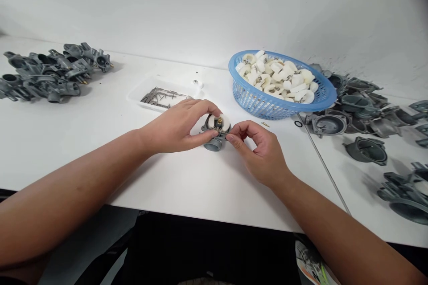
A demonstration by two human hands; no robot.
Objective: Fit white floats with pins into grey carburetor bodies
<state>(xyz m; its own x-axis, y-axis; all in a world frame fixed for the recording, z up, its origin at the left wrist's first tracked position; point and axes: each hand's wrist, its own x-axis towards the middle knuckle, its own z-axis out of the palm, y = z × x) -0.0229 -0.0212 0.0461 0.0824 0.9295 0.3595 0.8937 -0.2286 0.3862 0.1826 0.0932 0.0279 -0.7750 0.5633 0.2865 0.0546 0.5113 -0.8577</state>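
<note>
A grey metal carburetor body (213,144) with a white float (225,122) and a brass piece in its middle rests on the white table. My left hand (180,127) grips the body from the left, its thumb near the float's front edge and its fingers behind. At the body's right side, my right hand (261,151) is closed, thumb and index finger pinched together against the edge; whatever is between the fingertips is too small to make out.
Behind my left hand lies a white tray (133,93) of thin metal pins. A blue basket (259,109) of white floats stands behind right. Grey metal parts are heaped at left (50,73) and right (361,102). A brass needle (265,124) and black ring (298,124) lie nearby.
</note>
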